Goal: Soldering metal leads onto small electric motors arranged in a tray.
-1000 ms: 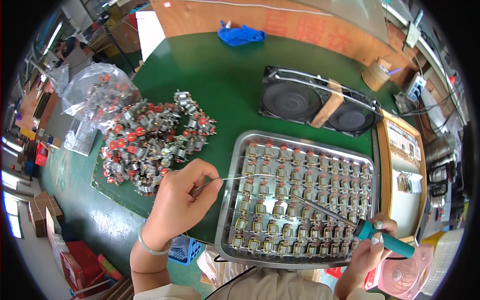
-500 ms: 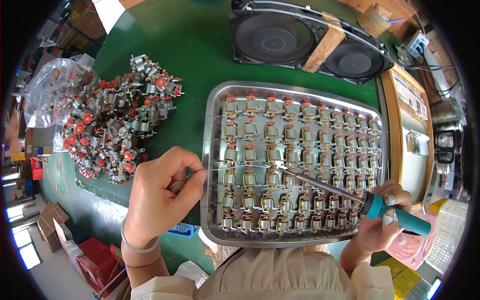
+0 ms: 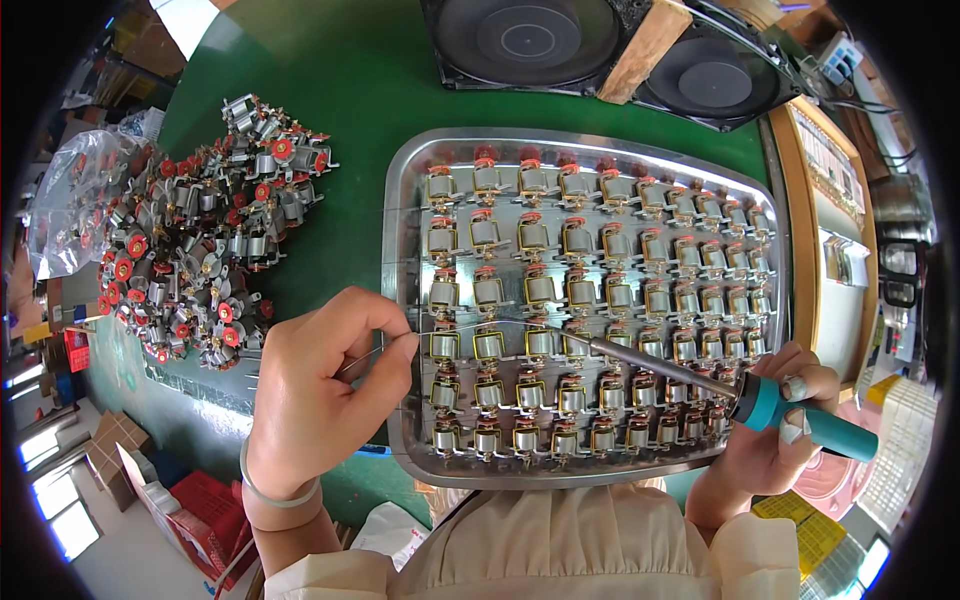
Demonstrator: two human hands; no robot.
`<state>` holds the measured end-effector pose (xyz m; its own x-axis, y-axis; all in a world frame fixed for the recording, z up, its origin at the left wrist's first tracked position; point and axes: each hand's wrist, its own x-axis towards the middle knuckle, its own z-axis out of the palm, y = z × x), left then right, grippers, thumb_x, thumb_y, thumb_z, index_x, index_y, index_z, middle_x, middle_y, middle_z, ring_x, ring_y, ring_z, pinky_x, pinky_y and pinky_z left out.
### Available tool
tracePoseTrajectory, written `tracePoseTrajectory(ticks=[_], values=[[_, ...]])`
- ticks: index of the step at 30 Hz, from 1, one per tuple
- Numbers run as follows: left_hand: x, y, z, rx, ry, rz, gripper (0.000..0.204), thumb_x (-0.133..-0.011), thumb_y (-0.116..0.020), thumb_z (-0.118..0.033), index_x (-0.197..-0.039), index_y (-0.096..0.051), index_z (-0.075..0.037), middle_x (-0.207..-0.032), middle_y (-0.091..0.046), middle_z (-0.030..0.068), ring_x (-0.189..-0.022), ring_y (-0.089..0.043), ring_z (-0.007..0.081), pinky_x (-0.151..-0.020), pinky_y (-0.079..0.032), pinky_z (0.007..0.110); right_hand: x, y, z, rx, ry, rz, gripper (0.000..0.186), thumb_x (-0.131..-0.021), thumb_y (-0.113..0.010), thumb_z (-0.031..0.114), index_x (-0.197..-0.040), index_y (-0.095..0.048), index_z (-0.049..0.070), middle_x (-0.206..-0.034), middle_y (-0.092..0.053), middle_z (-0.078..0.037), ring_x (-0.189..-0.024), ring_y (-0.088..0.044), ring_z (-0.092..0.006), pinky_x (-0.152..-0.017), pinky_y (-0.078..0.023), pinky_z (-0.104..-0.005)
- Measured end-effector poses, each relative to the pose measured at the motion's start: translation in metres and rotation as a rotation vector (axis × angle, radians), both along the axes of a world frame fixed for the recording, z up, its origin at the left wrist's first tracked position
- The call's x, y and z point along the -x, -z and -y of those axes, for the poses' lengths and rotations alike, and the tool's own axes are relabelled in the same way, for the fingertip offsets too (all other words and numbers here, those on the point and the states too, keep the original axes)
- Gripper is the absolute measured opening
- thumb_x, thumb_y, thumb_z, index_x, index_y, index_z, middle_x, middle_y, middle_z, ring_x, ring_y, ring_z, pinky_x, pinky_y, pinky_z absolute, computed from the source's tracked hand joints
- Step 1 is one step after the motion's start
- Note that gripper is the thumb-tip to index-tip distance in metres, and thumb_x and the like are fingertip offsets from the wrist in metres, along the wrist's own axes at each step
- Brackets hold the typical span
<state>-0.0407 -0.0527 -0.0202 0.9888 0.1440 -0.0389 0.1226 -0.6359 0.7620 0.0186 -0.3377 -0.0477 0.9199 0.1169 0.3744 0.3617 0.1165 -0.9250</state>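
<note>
My left hand (image 3: 330, 395) pinches a thin solder wire (image 3: 470, 326) between thumb and forefinger at the tray's left edge. The wire runs right, over the tray, toward the tip of a soldering iron (image 3: 665, 368). My right hand (image 3: 765, 440), with white wraps on two fingers, grips the iron's teal handle at the tray's right side. The iron's tip is at a part in the fourth row, near the fourth column; whether it touches is too small to tell. Rows of small silver cylindrical parts (image 3: 540, 288) with red tops and yellowish frames fill the metal tray (image 3: 396, 250).
A heap of similar loose parts (image 3: 210, 240) lies left of the tray on the green table (image 3: 350, 100), beside a clear plastic bag (image 3: 70, 215). Two black fans (image 3: 530, 40) joined by a wooden strip (image 3: 648, 48) stand behind. A wood-framed board (image 3: 835, 300) is at right.
The view has shifted, so the tray and fans sit higher in it. Against the tray, the iron's tip has moved right by about one column. Both hands keep their grips.
</note>
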Motion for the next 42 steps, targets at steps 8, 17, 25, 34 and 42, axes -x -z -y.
tracePoseTrajectory(ticks=[8, 17, 25, 34, 42], values=[[-0.002, 0.000, 0.002, -0.019, -0.002, 0.002, 0.011, -0.065, -0.057, 0.003, -0.068, -0.048, -0.002, -0.046, -0.030, 0.0002, -0.038, -0.024, 0.0053, -0.036, -0.017, 0.022, -0.002, 0.001, -0.002, 0.040, -0.001, 0.021, 0.023, -0.071, -0.050, 0.022, -0.077, -0.041, 0.001, -0.065, -0.035, -0.006, -0.059, -0.029, -0.0137, -0.052, -0.025, -0.0250], [-0.003, 0.000, 0.003, -0.019, 0.015, -0.011, 0.011, -0.065, -0.057, 0.003, -0.068, -0.048, -0.002, -0.045, -0.031, 0.0008, -0.037, -0.024, 0.0057, -0.036, -0.017, 0.022, -0.002, 0.000, -0.002, 0.092, 0.008, 0.007, 0.022, -0.071, -0.049, 0.021, -0.077, -0.041, 0.001, -0.065, -0.035, -0.006, -0.059, -0.029, -0.0133, -0.050, -0.024, -0.0244], [0.003, -0.004, -0.001, -0.050, -0.061, 0.014, 0.009, -0.064, -0.057, 0.003, -0.068, -0.050, -0.002, -0.044, -0.028, -0.0015, -0.038, -0.023, 0.0048, -0.037, -0.016, 0.021, -0.001, -0.001, 0.000, -0.024, 0.016, -0.038, 0.021, -0.070, -0.048, 0.020, -0.076, -0.040, 0.002, -0.066, -0.034, -0.006, -0.062, -0.029, -0.0141, -0.054, -0.025, -0.0264], [0.018, -0.004, -0.013, -0.033, -0.163, 0.013, 0.009, -0.063, -0.057, 0.003, -0.067, -0.051, -0.001, -0.044, -0.027, -0.0019, -0.040, -0.022, 0.0045, -0.038, -0.017, 0.021, 0.005, -0.006, -0.005, -0.013, 0.020, 0.006, 0.025, -0.071, -0.052, 0.024, -0.075, -0.040, 0.002, -0.067, -0.033, -0.005, -0.062, -0.028, -0.0140, -0.053, -0.025, -0.0259], [0.021, -0.001, -0.017, -0.030, -0.159, -0.003, 0.010, -0.063, -0.057, 0.004, -0.066, -0.050, -0.002, -0.044, -0.028, -0.0013, -0.039, -0.023, 0.0044, -0.037, -0.018, 0.021, 0.011, -0.006, -0.024, 0.175, 0.036, -0.005, 0.029, -0.072, -0.055, 0.029, -0.075, -0.042, 0.003, -0.063, -0.036, -0.006, -0.057, -0.033, -0.0146, -0.052, -0.028, -0.0242]])
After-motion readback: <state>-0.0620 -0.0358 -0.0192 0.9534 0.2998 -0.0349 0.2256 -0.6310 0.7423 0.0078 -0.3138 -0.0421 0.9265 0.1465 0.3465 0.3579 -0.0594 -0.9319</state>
